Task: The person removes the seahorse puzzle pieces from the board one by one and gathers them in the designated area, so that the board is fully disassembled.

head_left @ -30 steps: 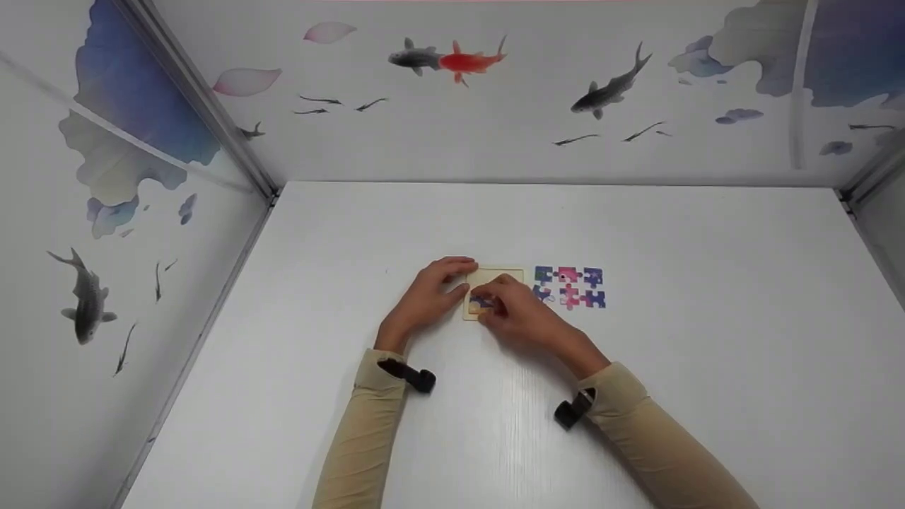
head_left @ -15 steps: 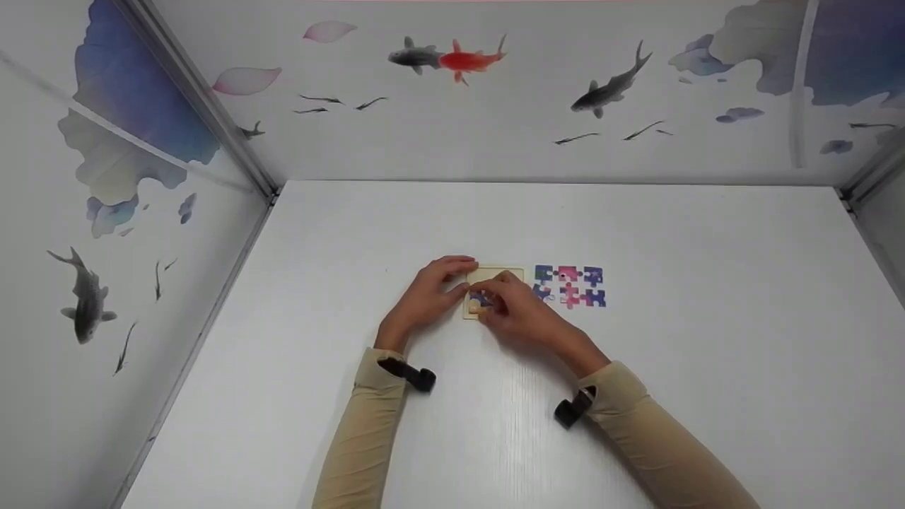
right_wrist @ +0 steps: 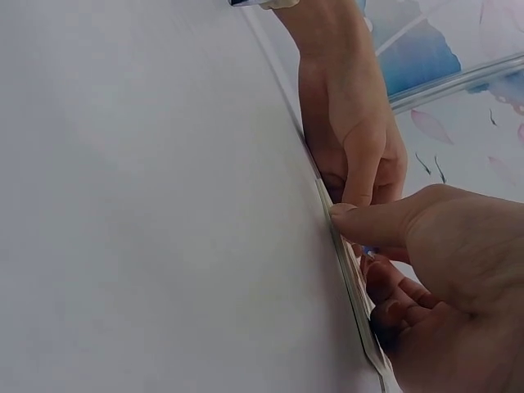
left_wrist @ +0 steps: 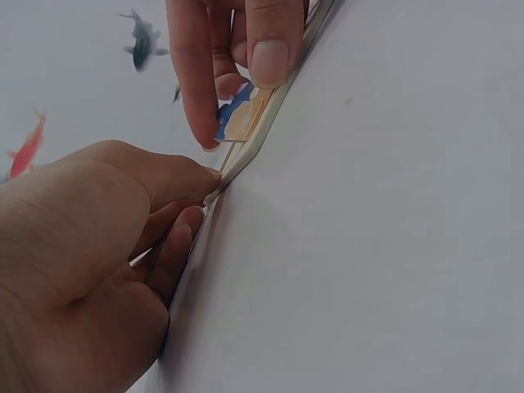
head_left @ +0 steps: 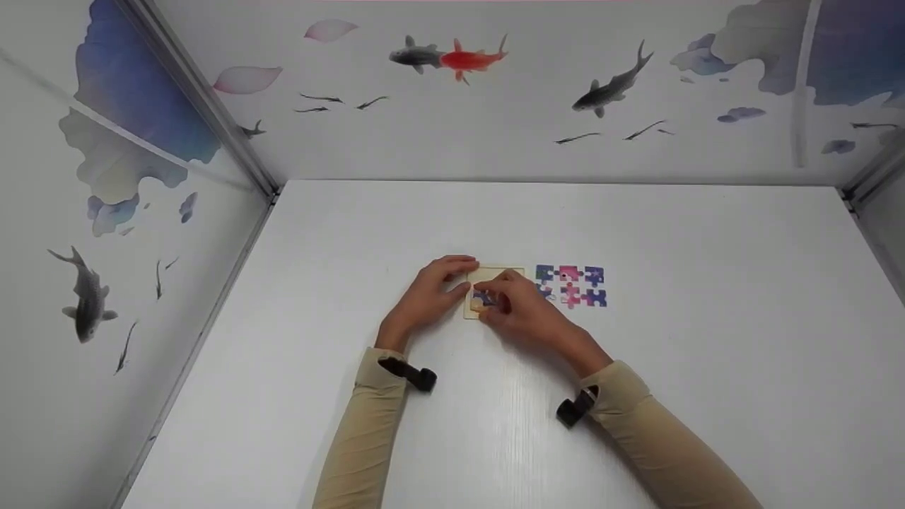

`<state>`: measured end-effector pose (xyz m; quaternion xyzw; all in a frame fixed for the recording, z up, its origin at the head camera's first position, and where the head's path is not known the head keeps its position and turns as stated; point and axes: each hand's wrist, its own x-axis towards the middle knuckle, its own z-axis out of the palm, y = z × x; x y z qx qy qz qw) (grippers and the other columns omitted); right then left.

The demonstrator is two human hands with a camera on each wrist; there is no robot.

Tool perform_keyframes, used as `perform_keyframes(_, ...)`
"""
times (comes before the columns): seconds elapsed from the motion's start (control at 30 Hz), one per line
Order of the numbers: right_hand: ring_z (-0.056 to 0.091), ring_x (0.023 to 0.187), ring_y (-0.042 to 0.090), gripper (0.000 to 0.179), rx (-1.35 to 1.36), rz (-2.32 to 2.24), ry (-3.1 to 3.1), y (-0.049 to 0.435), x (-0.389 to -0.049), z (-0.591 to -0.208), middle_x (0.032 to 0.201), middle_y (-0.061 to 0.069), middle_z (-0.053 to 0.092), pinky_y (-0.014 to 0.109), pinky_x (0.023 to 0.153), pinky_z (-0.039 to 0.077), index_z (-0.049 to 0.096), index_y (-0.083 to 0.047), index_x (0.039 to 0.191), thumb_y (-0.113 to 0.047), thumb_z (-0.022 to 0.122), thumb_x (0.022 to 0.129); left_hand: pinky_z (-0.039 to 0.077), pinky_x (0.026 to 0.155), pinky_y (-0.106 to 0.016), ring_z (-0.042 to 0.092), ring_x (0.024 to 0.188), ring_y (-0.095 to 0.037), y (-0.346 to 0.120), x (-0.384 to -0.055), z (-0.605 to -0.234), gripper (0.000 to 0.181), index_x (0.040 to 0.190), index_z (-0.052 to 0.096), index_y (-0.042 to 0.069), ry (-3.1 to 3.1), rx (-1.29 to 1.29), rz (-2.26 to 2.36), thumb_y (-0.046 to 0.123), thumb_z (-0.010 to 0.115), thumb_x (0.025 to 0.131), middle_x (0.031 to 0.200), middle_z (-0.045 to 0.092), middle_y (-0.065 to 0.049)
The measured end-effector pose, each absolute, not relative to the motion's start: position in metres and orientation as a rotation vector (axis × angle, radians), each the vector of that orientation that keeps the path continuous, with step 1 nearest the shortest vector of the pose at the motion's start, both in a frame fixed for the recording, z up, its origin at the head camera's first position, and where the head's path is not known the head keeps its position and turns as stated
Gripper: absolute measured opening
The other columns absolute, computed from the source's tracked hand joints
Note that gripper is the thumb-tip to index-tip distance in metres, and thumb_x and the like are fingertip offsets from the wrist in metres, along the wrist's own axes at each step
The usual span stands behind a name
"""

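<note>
A shallow light-wood puzzle tray [head_left: 495,271] lies on the white table between my hands. My left hand [head_left: 426,295] holds its left side, with the thumb at the edge and the fingers around the far corner. Over the tray's near-left corner, my right hand [head_left: 529,309] pinches a blue and tan puzzle piece [left_wrist: 240,117] between thumb and fingers. In the left wrist view this piece sits slightly tilted inside the tray rim. The right hand covers much of the tray's middle and right side.
Right of the tray, several loose jigsaw pieces [head_left: 568,273] in purple and pink lie in two rows, partly behind the right hand. White panels [head_left: 452,141] painted with fish and petals stand behind and beside the table [head_left: 318,226].
Both hands stay in nearly the same place. The right fingers shift slightly over the puzzle piece at the tray's near-left corner.
</note>
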<state>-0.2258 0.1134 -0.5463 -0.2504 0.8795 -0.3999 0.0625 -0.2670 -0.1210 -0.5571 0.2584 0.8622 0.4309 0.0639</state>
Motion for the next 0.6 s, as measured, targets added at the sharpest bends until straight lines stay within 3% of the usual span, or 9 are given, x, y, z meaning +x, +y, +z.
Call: perform_keyframes(0.6,0.056,0.079,0.013,0.039,-0.774,-1.188,2.728,0.1117,-0.2218,-0.5437,0.111,0.010,0.068,0.027,0.070,0.048,0.073,-0.010,0.136,-0.015,0.081,0.098,0.048,0.122,-0.044,0.051,0.152,-0.028,-0.1213,-0.2688,-0.5576,0.041,0.150,0.064,0.005,2.595,0.778,1.310,0.012,0.064,0.109,0.161,0.058,-0.010)
